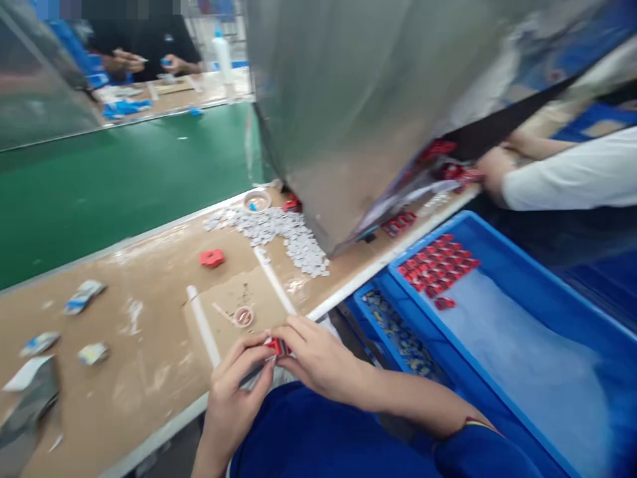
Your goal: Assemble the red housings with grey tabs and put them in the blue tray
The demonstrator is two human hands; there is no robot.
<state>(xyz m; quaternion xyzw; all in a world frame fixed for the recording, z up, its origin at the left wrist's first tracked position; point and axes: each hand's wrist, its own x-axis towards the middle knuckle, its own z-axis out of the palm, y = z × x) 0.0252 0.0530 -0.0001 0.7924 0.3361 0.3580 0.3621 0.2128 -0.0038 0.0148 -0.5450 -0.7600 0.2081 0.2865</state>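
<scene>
Between the fingertips of both hands, close to my body at the bench edge, is a small red part with a dark section (279, 346). My left hand (240, 375) pinches it from the left, and my right hand (318, 355) closes on it from the right. Fingers cover much of the part, so its exact kind is unclear. Just beyond the hands, a small round cup (243, 317) with reddish contents sits on a cardboard sheet (223, 299), a thin stick beside it. A red knob-shaped piece (212, 258) lies farther off on the bench.
Many small white pieces (279, 232) are heaped beside a metal panel (358, 119). To the right, a blue bin (522, 292) holds rows of red parts (438, 262); a smaller bin (398, 332) sits alongside. Crumpled scraps (84, 297) lie left. Co-workers' hands (492, 172) show right and across the green belt (149, 179).
</scene>
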